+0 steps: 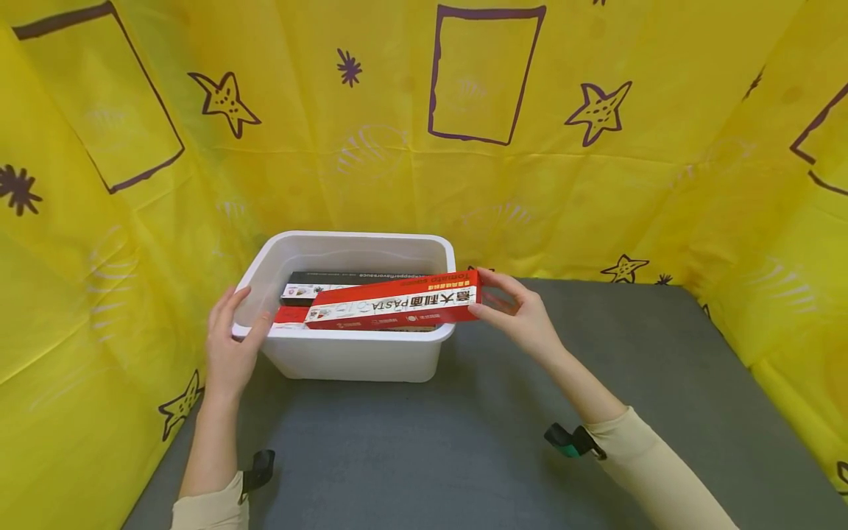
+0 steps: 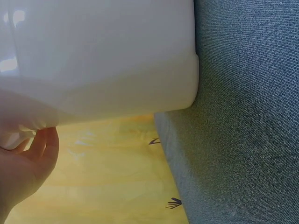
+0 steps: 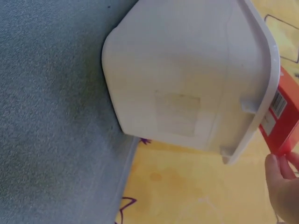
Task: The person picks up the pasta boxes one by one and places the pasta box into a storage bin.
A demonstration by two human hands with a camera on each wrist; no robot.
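A white plastic tub [image 1: 351, 357] stands on the grey surface. My left hand [image 1: 230, 346] grips its left rim near the front corner, and in the left wrist view the fingers of that hand [image 2: 30, 165] lie against the tub's outer wall [image 2: 107, 60]. My right hand [image 1: 520, 313] pinches the right end of a red pasta box [image 1: 397, 302], which slants over the right rim with its left end inside the tub. In the right wrist view the box's red end [image 3: 282, 121] juts past the rim, fingertips at its corner. The box's far end is partly over other boxes.
Inside the tub lie a black-and-white box [image 1: 305, 289] and another red box [image 1: 289, 316], both partly covered. Yellow patterned cloth [image 1: 397, 184] hangs behind and at the sides. The grey surface [image 1: 424, 456] extends in front and to the right.
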